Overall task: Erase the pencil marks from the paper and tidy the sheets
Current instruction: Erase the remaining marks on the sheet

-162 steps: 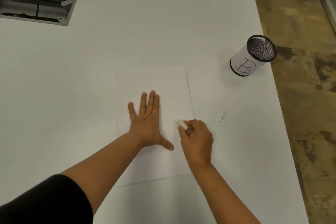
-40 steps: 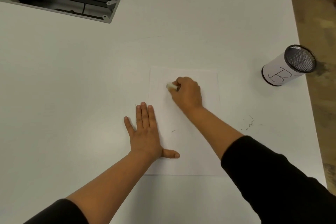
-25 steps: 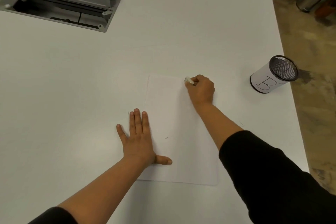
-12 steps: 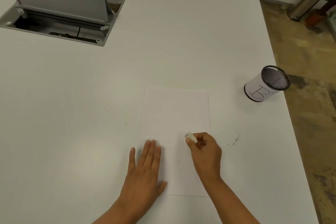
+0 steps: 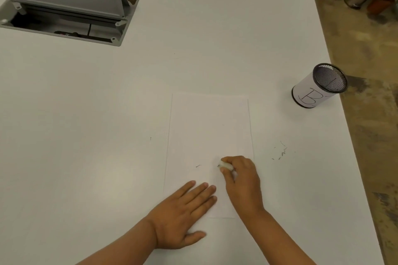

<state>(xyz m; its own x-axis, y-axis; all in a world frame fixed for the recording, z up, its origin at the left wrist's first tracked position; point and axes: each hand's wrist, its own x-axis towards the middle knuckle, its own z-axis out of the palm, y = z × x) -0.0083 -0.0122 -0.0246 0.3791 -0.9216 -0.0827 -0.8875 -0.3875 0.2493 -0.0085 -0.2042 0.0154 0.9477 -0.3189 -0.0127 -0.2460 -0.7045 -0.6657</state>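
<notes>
Paper (image 5: 210, 135) lies flat on the white table (image 5: 193, 60), long edge running away from you, near edge under your hands. Looks like one sheet; can't tell if more are stacked under it. Most of it reads clean. One short dark fleck (image 5: 198, 165) sits just left of the eraser, could be a leftover mark or a crumb, too small to tell.

Your right hand (image 5: 242, 180) is curled closed around the white eraser (image 5: 225, 165), pinched at the fingertips with the tip down at the sheet's lower middle. That grip gives you pressure on a small spot.

Your left hand (image 5: 183, 211) is open, palm flat, fingers spread over the sheet's near-left corner. Its job is anchoring: the paper won't slide or crumple under the rubbing.

Eraser debris (image 5: 281, 153) is scattered on the table right of the sheet, clear of the paper. A tiny speck (image 5: 150, 138) sits off the left edge.

Mesh pen cup (image 5: 318, 86) marked "B" stands well apart near the table's right edge, likely where the eraser goes after. Open cable hatch (image 5: 64, 6) at far left, irrelevant.

My read: erasing nearly done, tidying not started.
</notes>
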